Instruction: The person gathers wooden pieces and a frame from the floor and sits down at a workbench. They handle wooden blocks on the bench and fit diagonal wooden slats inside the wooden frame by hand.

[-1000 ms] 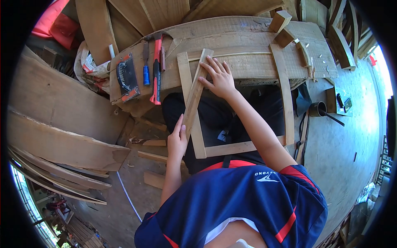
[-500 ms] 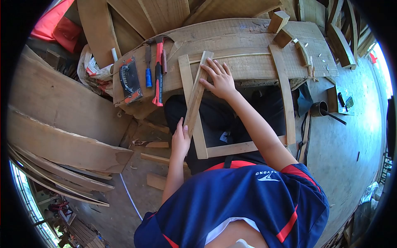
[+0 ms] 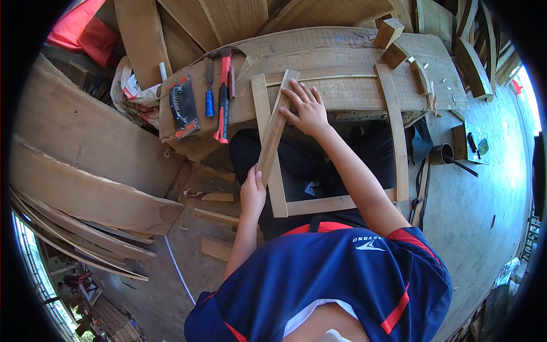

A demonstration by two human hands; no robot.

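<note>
A long wooden strip (image 3: 274, 131) lies slantwise across the left side rail (image 3: 276, 182) of a rectangular wooden frame. My left hand (image 3: 252, 191) is closed around the strip's lower end. Near its upper end, my right hand (image 3: 309, 111) rests with fingers spread, the thumb and fingertips touching the strip. The frame's right rail (image 3: 393, 131) and lower rail (image 3: 336, 203) show beyond my right forearm. Its upper part lies on a thick wooden bench (image 3: 347, 48), while the lower part extends over my lap.
On the bench's left are a red-and-black hammer (image 3: 223, 97), a blue-handled chisel (image 3: 209, 94) and a flat black tool with a handle (image 3: 182, 107). Wood blocks (image 3: 388, 33) stand at the back right. A dark pot (image 3: 441, 154) sits on the floor; curved boards (image 3: 85, 182) lean at left.
The view has shifted slightly, so the bench and tools appear a little farther right. Both hands stay on the strip, which keeps nearly the same slant across the frame.
</note>
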